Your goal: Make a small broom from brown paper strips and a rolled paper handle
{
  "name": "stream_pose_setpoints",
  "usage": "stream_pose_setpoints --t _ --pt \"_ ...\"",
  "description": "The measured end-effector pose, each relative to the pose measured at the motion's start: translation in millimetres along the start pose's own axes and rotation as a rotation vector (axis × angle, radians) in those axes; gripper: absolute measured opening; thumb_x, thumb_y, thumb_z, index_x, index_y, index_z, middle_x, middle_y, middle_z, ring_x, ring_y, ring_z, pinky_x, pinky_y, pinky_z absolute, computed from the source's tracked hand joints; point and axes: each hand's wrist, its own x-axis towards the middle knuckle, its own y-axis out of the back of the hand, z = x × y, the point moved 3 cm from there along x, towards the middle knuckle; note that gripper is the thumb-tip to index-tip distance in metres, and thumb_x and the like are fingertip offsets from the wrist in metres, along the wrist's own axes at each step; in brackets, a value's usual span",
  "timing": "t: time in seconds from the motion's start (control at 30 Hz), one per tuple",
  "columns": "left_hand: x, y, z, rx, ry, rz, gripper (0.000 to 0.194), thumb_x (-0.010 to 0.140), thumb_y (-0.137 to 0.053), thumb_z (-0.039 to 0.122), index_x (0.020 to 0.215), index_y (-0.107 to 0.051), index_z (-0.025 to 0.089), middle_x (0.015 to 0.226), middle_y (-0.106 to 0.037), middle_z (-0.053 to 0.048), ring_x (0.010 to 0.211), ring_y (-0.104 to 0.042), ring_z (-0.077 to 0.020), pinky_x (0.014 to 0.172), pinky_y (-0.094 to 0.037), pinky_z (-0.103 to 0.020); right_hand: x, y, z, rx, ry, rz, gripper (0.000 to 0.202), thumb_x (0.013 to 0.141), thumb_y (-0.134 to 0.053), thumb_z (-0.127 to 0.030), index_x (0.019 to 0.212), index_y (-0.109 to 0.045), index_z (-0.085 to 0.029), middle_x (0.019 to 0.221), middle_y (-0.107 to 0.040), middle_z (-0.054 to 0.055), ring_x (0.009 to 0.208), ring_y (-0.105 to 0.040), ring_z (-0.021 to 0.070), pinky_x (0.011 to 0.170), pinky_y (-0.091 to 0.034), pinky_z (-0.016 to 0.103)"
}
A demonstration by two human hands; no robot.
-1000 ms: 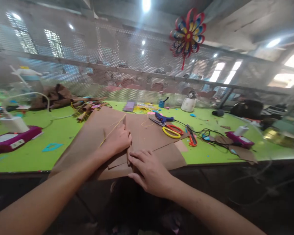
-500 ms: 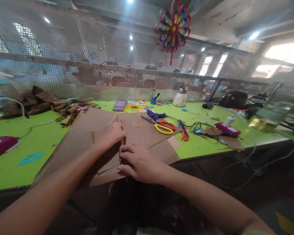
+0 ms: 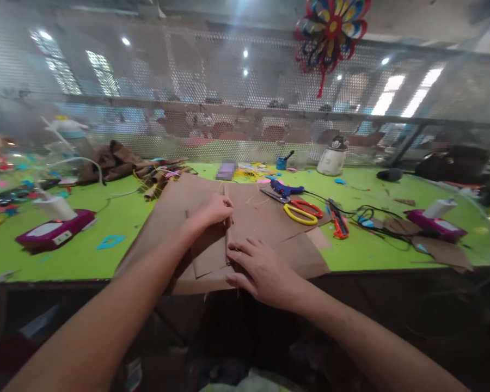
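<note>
A large sheet of brown paper (image 3: pixel 147 239) lies on the green table, with a smaller brown piece (image 3: pixel 206 247) on top of it. Along that piece's right side runs a narrow folded or rolled strip (image 3: pixel 229 234). My left hand (image 3: pixel 214 209) is closed on the strip's upper part, fingers curled. My right hand (image 3: pixel 259 269) is at the strip's lower part, fingertips pressed against it and the thumb nearer the table's front edge. Scissors (image 3: pixel 300 211) with red and yellow handles and a blue glue gun (image 3: pixel 286 188) lie right of my hands.
An orange cutter (image 3: pixel 338 219), black cables and a purple power strip (image 3: pixel 436 224) are on the right. Another power strip (image 3: pixel 57 228) and a blue paper cutout (image 3: pixel 110 242) lie left. Brown rolls (image 3: pixel 159 179) and a white bottle (image 3: pixel 332 158) stand farther back.
The view has turned left, so everything appears farther right and the left power strip shows fully. Both hands remain at the brown strip, in nearly the same pose.
</note>
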Motion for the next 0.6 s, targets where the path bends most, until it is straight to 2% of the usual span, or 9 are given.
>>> stream_pose_setpoints --t 0.1,0.2,0.37,0.6 --pt "2 -0.8 0 0.013 -0.072 -0.021 0.032 0.065 -0.05 0.021 0.089 -0.071 0.017 0.087 -0.07 -0.005 0.08 -0.063 -0.0189 0.072 -0.047 -0.025 -2 0 -1 -0.025 -0.027 0.008 0.031 0.089 -0.051 -0.036 0.112 -0.056 -0.016 0.116 -0.058 0.009 0.102 -0.048 0.0228 0.088 -0.037 0.039" --pt "-4 -3.1 -1 0.057 -0.191 -0.03 0.039 0.07 -0.047 0.025 0.102 -0.069 0.017 0.098 -0.069 -0.007 0.085 -0.062 -0.02 0.078 -0.047 -0.027 -2 -1 -4 -0.07 -0.071 0.035 0.03 0.09 -0.05 -0.034 0.111 -0.057 -0.015 0.117 -0.058 0.009 0.103 -0.047 0.0241 0.087 -0.036 0.039" --pt "-16 -8.2 -7 0.177 -0.308 0.079 0.042 0.081 -0.04 0.034 0.112 -0.065 0.018 0.1 -0.063 -0.01 0.093 -0.058 -0.0225 0.087 -0.044 -0.034 -2 -4 -10 -0.11 -0.078 0.066 0.027 0.092 -0.045 -0.029 0.11 -0.058 -0.014 0.118 -0.058 0.008 0.103 -0.046 0.0233 0.088 -0.036 0.039" --pt "-17 -10.4 -6 0.211 -0.302 0.101 0.043 0.083 -0.039 0.037 0.112 -0.065 0.017 0.093 -0.056 -0.01 0.086 -0.056 -0.0229 0.084 -0.044 -0.036 -3 -7 -14 -0.131 -0.081 0.081 0.027 0.092 -0.043 -0.027 0.111 -0.057 -0.013 0.116 -0.058 0.011 0.102 -0.046 0.0237 0.087 -0.036 0.04"
